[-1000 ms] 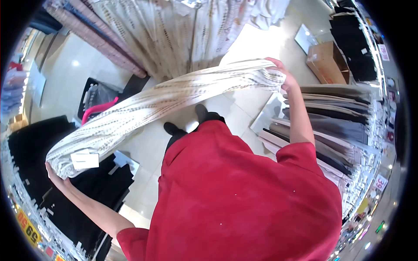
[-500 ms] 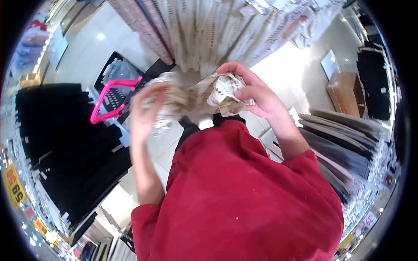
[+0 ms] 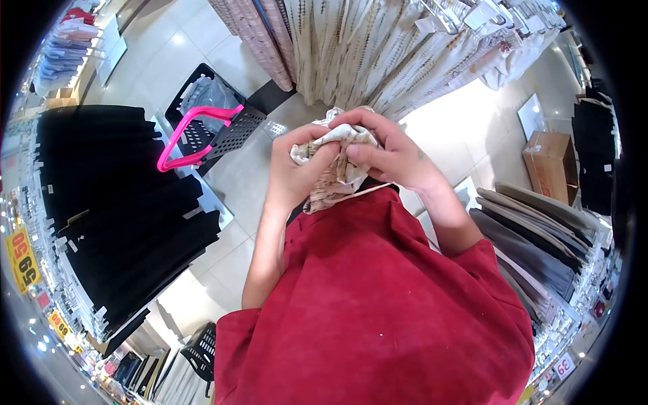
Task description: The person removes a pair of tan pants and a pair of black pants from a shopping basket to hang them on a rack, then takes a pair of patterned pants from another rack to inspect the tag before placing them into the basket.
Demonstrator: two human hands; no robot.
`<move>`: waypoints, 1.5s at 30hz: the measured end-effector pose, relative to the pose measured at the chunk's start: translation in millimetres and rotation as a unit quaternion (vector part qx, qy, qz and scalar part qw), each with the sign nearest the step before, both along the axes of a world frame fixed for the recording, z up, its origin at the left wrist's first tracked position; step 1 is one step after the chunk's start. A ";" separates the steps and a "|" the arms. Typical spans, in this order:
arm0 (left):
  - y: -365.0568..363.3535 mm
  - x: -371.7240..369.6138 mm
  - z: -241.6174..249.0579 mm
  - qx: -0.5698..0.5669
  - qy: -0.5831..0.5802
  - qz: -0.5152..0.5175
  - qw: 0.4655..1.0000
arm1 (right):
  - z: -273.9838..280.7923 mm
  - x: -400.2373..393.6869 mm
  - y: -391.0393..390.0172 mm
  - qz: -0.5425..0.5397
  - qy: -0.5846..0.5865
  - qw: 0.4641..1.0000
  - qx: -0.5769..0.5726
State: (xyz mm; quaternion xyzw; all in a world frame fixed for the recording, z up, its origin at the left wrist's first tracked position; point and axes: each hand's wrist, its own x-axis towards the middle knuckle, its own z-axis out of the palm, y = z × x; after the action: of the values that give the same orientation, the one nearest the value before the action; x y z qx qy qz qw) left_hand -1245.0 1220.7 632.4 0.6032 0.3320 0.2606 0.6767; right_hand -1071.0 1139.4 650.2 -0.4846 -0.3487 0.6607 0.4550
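A bunched cream and tan patterned piece of cloth [image 3: 329,187] is gathered between my hands, just in front of my red shirt [image 3: 398,283]. My left hand [image 3: 297,169] grips its left side with the thumb pressed on top. On the other side my right hand [image 3: 395,152] pinches the upper edge, its fingers wrapped over the back. A pale cord or strip trails from the cloth toward the right. The folds hide what kind of garment it is.
A rack of cream patterned clothes [image 3: 364,50] hangs ahead. Left are a black basket [image 3: 233,138] with a pink handle [image 3: 182,128] and black garments [image 3: 101,175]. Right are folded-looking hanging trousers [image 3: 526,229] and a cardboard box [image 3: 548,162]. Another black basket [image 3: 200,351] stands lower left.
My left hand has moved right, toward my right hand, and its blur is gone. The cloth, spread between the hands before, is now bunched closely together. The view has shifted slightly.
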 end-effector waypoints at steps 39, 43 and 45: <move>40.7 -26.6 46.0 -0.125 -0.150 -0.074 0.978 | -42.4 3.6 -3.1 -0.108 -0.270 0.935 0.201; 34.4 -6.1 50.6 0.047 -0.113 -0.120 0.985 | 9.2 -22.1 25.2 -0.006 -0.215 0.928 0.304; 34.3 -7.4 60.0 0.057 -0.112 -0.108 0.986 | 17.3 -22.8 29.5 -0.008 -0.135 0.961 0.242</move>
State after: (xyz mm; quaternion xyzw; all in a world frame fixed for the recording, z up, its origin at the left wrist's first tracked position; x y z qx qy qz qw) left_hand -1252.4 1255.0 692.4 0.6403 0.1720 0.2704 0.6981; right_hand -1093.8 1168.9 667.5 -0.4476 -0.5526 0.4812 0.5125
